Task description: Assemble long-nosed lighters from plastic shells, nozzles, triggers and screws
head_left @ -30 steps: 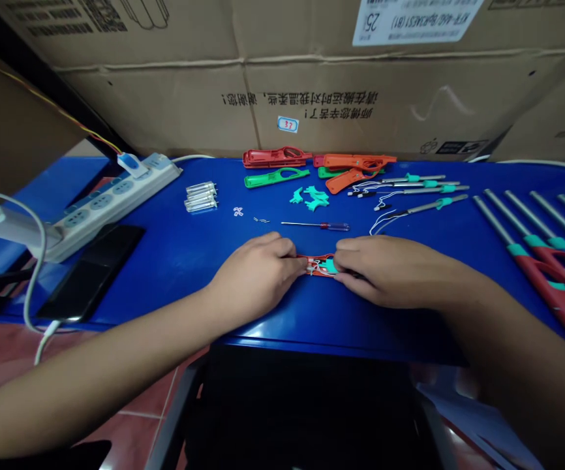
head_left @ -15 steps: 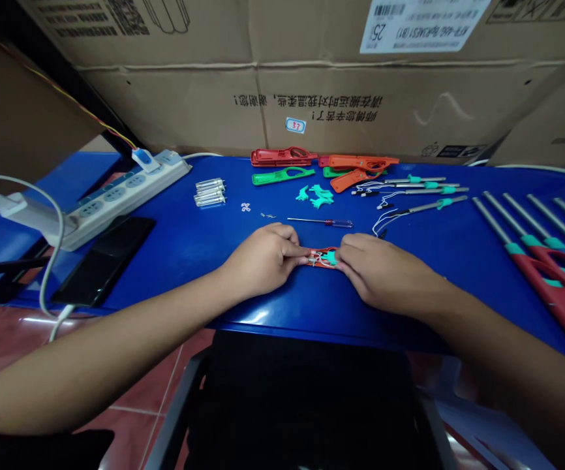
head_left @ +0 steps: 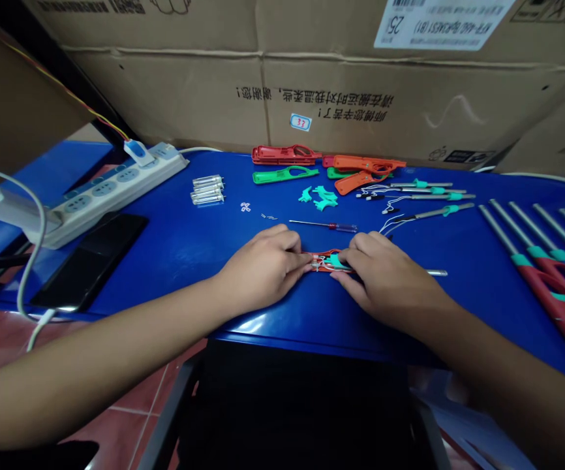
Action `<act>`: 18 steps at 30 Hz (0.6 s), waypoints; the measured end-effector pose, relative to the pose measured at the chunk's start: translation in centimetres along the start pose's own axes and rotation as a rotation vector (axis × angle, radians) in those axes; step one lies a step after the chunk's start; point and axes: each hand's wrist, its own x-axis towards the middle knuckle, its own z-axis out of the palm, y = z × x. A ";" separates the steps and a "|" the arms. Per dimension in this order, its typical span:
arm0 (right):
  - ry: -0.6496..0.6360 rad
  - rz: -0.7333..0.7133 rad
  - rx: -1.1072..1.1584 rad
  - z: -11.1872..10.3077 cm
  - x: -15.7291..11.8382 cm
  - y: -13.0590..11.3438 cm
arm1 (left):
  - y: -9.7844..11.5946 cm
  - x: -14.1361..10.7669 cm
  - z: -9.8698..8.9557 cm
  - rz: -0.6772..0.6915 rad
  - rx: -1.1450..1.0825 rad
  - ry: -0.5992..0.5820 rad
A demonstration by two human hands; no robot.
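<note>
Both hands are on an open orange lighter shell (head_left: 329, 252) lying on the blue table. Inside it I see a teal trigger (head_left: 335, 262), white wires and small parts too fine to name. My left hand (head_left: 269, 266) pinches the shell's left end with thumb and forefinger. At the right part, my right hand (head_left: 383, 271) has its fingers closed over the shell by the trigger, the thumb along the near edge. Beyond that hand a metal tube end (head_left: 438, 273) sticks out. A screwdriver (head_left: 329, 226) lies just behind the hands.
Along the back are red shells (head_left: 285, 155), a green shell (head_left: 282, 175) and orange shells (head_left: 368, 163). Loose teal triggers (head_left: 324, 198), metal tubes with wires (head_left: 442, 196) and clear fuel tanks (head_left: 207, 190) lie nearer. Assembled red lighters (head_left: 551, 287), a power strip (head_left: 111, 192) and a phone (head_left: 91, 261) flank the hands.
My right hand has shifted slightly over the shell, its thumb now further from the fingers. The metal tube end now shows beyond it. The camera view has moved a little.
</note>
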 end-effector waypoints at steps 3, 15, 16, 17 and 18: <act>-0.003 0.016 -0.012 0.4 0.2 -0.4 | -0.1 -0.1 0.3 0.001 0.006 0.005; -0.021 0.043 0.099 0.5 0.5 -0.3 | 0.3 -0.3 1.4 0.053 0.160 0.002; -0.013 0.047 0.103 0.5 0.5 -0.3 | 0.3 -0.3 1.5 0.045 0.165 -0.001; -0.005 0.050 0.109 0.6 0.5 -0.3 | 0.3 -0.3 1.6 0.039 0.174 -0.003; 0.001 0.055 0.117 0.7 0.5 -0.4 | 0.3 -0.3 1.6 0.038 0.183 -0.004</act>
